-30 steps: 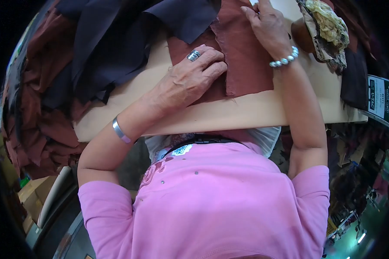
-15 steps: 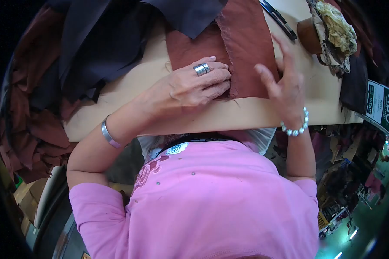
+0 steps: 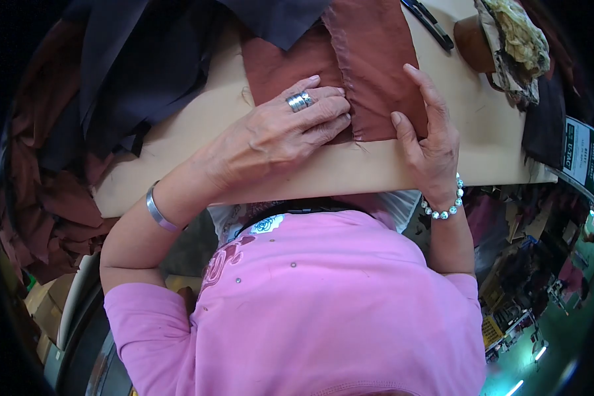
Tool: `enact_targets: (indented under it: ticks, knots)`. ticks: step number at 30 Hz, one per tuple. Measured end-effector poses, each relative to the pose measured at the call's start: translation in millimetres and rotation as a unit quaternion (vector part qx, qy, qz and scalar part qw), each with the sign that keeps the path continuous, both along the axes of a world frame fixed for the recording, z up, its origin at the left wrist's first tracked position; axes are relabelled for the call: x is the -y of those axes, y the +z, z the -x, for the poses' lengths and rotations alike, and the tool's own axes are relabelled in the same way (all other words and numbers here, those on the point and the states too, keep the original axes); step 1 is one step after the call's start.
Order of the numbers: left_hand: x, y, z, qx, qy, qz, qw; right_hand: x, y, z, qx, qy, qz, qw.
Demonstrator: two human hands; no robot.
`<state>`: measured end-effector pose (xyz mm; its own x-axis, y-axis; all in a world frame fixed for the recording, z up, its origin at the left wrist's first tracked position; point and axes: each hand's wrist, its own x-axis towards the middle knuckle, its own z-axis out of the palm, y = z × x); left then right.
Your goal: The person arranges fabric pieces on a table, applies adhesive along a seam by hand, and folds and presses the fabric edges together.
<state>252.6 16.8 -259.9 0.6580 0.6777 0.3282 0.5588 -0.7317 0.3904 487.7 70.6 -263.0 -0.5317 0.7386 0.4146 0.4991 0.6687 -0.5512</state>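
Reddish-brown leather [image 3: 376,66] lies on the table, with a rough pale-edged seam or overlap running lengthwise across it. My left hand [image 3: 277,129], wearing a wide silver ring, rests palm down on the leather's left part. Its slightly bent fingers touch the surface, their tips at the rough edge, and the thumb is hidden beneath. On the right side of the leather, my right hand [image 3: 432,142] has its thumb and forefinger spread apart. Those fingertips lie at the leather's right border, and nothing is held between them.
Dark leather pieces [image 3: 152,72] cover the table's [image 3: 501,142] left side. More brown scraps [image 3: 53,218] hang at the far left. A black cutter or pen-like tool [image 3: 430,26] lies at the back right, near a brown container [image 3: 472,43] and a yellowish crumpled lump [image 3: 518,33].
My right hand has come down onto the leather's right border from slightly above it. My left hand stays on the leather, its fingers a little straighter. The whole view has shifted slightly.
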Motion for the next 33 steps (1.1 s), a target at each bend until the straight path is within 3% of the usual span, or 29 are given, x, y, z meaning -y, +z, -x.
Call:
enact_targets:
  ticks: [15, 21, 23, 27, 29, 31, 33]
  knots:
    - [1, 2, -2, -0.053, 0.005, -0.043, 0.998, 3, -1, 0, -0.006, -0.007, -0.003, 1.0]
    - [3, 1, -5, 0.002, 0.029, 0.015, 0.999, 0, -2, 0, -0.001, 0.003, -0.016, 1.0]
    - [2, -1, -4, -0.021, 0.019, -0.015, 0.999, -2, 3, 1, -0.001, 0.005, -0.013, 1.0]
    - [0, 2, -1, -0.021, -0.011, -0.019, 1.0, -16, 26, -1, 0.013, -0.066, 0.195, 0.979]
    - [2, 12, -3, -0.009, 0.053, 0.056, 0.997, -28, 24, 2, -0.013, -0.068, 0.214, 0.974]
    - [2, 6, -3, -0.012, 0.086, 0.025, 0.996, -30, 26, 8, -0.026, -0.081, 0.232, 0.969]
    - [2, 6, -3, -0.029, 0.101, 0.002, 0.994, -30, 15, 12, 0.017, -0.071, 0.148, 0.986]
